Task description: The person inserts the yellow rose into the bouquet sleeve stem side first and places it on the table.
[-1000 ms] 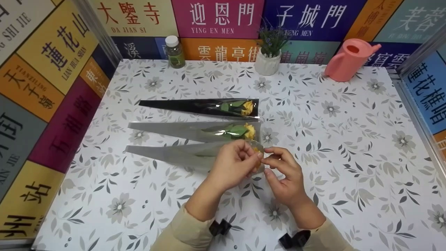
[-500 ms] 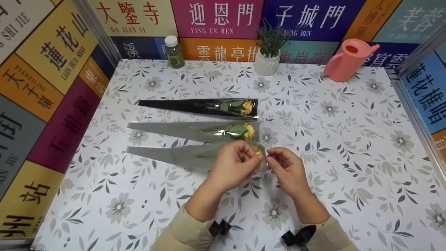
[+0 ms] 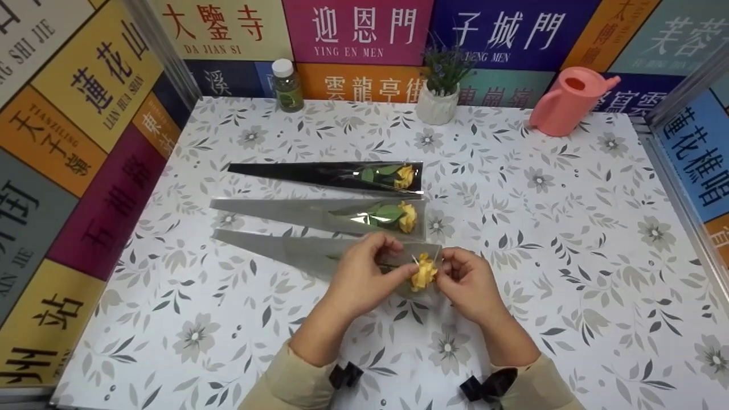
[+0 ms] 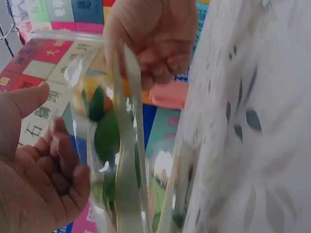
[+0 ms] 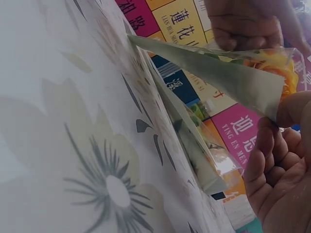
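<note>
My right hand [image 3: 471, 285] pinches the open-end edge of a grey-backed clear flower sleeve [image 3: 304, 251]. Inside it a yellow rose [image 3: 424, 274] shows at the wide end, partly behind the clear film in the right wrist view. That view has the sleeve [image 5: 238, 85] tilted, its wide end raised off the table between both hands. My left hand [image 3: 361, 282] is beside the rose; in the left wrist view its thumb and loosely bent fingers [image 4: 63, 150] stand apart from the sleeve, holding nothing.
Two more sleeved yellow roses lie beyond: one in a grey sleeve [image 3: 267, 210], one in a black sleeve [image 3: 285, 171]. Along the back stand a white-capped bottle [image 3: 288, 86], a potted plant [image 3: 437, 105] and a pink watering can [image 3: 564, 105]. Printed panels wall the table.
My left hand has let go of the sleeve's wide end and shifted slightly left, uncovering the rose. My right hand has moved its fingertips onto the sleeve's edge. The sleeve has shifted slightly right.
</note>
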Tool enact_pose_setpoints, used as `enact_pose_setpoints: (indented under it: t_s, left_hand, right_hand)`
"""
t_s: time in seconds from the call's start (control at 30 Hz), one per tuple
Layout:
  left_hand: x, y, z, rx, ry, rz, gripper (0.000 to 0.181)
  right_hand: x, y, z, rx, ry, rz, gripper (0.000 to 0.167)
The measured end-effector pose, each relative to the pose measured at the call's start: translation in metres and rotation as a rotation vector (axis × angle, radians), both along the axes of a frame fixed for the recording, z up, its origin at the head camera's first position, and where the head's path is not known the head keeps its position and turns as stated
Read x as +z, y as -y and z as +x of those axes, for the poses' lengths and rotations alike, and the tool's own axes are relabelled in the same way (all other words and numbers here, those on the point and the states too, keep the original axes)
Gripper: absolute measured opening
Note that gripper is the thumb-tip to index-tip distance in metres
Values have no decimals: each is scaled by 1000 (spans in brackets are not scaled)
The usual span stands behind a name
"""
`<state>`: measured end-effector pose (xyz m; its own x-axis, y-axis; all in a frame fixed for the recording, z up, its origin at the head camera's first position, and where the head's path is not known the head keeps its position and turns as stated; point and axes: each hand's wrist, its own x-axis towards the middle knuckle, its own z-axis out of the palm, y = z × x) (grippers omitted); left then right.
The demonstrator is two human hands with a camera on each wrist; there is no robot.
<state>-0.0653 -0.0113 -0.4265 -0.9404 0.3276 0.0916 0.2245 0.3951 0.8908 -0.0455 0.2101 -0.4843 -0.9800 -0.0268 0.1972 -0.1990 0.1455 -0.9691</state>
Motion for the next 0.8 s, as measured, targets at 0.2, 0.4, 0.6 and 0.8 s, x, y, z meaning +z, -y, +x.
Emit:
enact_pose_setpoints:
  t_s: [0.2,0.4,0.6,0.8]
  left_hand:
    - [-17,34,-6,-53,-65,-374,92]
    - [-34,54,-17,-82,-84,-593,90]
    - [-40,72,-21,-77,-85,-598,69]
    - [-43,80,-24,-97,-101,-581,58]
  right_hand:
    - [2,-1,-2,-2,59,8,22]
    - [-2,-4,-5,101,83,-19,23]
    - [-5,-9,-8,102,184,60,29]
    - [-3,-8,-7,8,174,94,5]
